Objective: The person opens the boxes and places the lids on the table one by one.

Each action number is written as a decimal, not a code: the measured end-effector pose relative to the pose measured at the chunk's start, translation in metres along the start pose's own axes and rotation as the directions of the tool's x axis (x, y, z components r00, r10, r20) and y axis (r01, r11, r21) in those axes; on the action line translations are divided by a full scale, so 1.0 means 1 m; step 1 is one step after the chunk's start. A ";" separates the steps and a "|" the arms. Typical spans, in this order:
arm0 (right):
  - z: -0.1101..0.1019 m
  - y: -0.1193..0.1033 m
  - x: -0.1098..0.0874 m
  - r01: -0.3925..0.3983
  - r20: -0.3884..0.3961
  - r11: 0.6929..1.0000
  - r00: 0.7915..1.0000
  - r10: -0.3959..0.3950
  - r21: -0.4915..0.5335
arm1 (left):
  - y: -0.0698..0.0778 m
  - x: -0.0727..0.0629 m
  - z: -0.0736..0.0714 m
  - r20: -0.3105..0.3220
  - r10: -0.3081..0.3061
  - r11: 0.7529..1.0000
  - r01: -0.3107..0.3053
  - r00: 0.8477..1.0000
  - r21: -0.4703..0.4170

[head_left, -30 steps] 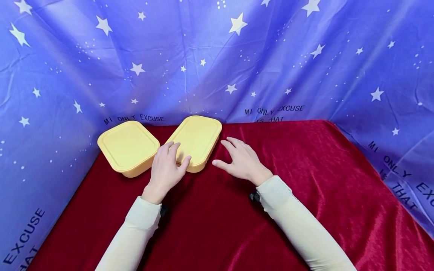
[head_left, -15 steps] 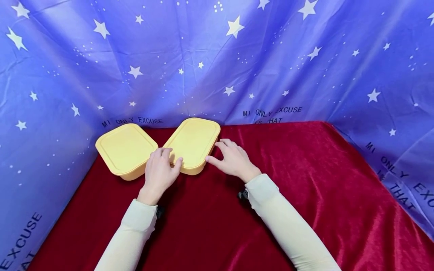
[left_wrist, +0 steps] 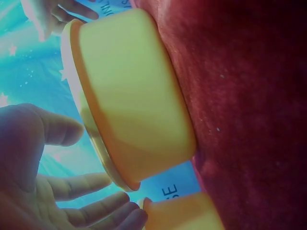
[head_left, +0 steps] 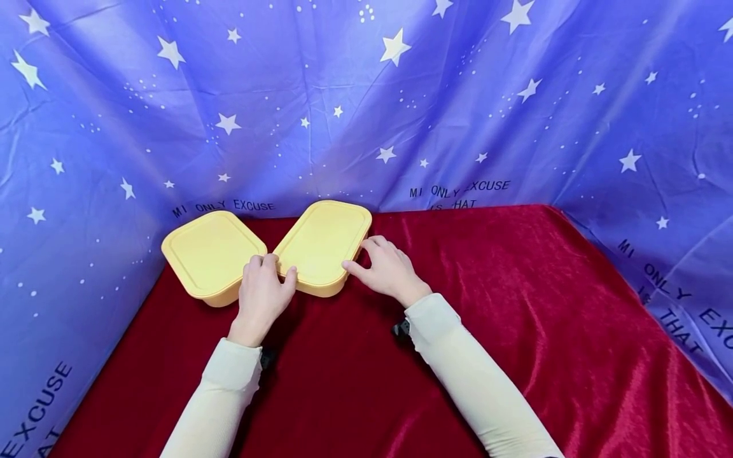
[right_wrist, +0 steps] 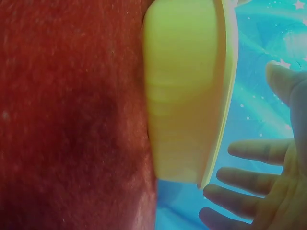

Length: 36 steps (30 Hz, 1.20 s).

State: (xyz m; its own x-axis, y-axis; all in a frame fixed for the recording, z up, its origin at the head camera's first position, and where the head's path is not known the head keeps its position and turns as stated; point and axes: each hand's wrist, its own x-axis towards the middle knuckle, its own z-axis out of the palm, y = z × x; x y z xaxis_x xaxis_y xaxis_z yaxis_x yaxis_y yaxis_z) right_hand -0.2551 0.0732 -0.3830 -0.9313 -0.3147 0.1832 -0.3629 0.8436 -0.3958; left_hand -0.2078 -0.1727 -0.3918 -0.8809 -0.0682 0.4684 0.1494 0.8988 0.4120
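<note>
A yellow lidded food container (head_left: 326,238) stands at the back of the cloth, between my two hands. My left hand (head_left: 259,294) is at its left front corner. In the left wrist view the left thumb and fingers (left_wrist: 79,187) are spread loosely near the lid's rim; whether they touch it I cannot tell. At the container's right side is my right hand (head_left: 389,270), thumb by the rim. The right wrist view shows its fingers (right_wrist: 249,179) fairly straight and a little off the lid. A second yellow lidded container (head_left: 212,251) sits just left of my left hand.
Dark red velvet cloth (head_left: 487,273) covers the table. A blue-purple curtain (head_left: 355,83) with stars and printed words hangs behind and along both sides, close behind the containers.
My right hand has moved left, up to the container's right side. My left hand has slid left and slightly down, off the lid's top to its left front corner. Both containers stay put.
</note>
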 end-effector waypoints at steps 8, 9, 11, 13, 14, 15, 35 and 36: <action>0.008 -0.005 0.003 -0.087 -0.017 0.992 0.996 0.089 0.096 | -0.004 0.002 0.001 0.012 -0.092 0.994 0.092 0.996 -0.050; 0.009 -0.006 0.003 -0.111 -0.014 0.987 0.993 0.114 0.117 | -0.004 0.002 0.001 0.014 -0.106 0.993 0.107 0.994 -0.057; 0.010 -0.007 0.003 -0.156 -0.005 0.975 0.987 0.159 0.157 | -0.004 0.003 0.001 0.020 -0.131 0.989 0.132 0.991 -0.068; 0.011 -0.009 0.003 -0.186 0.006 0.965 0.982 0.188 0.185 | -0.004 0.003 0.001 0.024 -0.146 0.986 0.147 0.989 -0.073; 0.012 -0.010 0.004 -0.193 0.011 0.962 0.981 0.195 0.194 | -0.004 0.003 0.000 0.025 -0.150 0.986 0.151 0.988 -0.070; 0.012 -0.011 0.004 -0.199 0.016 0.959 0.980 0.200 0.201 | -0.004 0.003 0.000 0.026 -0.152 0.986 0.153 0.988 -0.065; 0.024 -0.017 0.004 -0.240 0.085 0.869 0.970 0.226 0.433 | -0.009 0.004 0.002 0.207 -0.250 0.951 0.280 0.946 -0.130; 0.025 -0.017 0.004 -0.242 0.081 0.866 0.970 0.230 0.438 | -0.008 0.004 0.001 0.216 -0.257 0.948 0.290 0.942 -0.135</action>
State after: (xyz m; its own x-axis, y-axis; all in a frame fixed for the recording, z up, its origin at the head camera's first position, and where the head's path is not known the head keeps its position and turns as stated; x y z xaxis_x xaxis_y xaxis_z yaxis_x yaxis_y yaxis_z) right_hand -0.2537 0.0467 -0.3977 -0.9892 -0.1461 0.0138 -0.1019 0.6162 -0.7810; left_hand -0.2131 -0.1800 -0.3944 -0.9651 -0.2019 0.1667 -0.0528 0.7735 0.6316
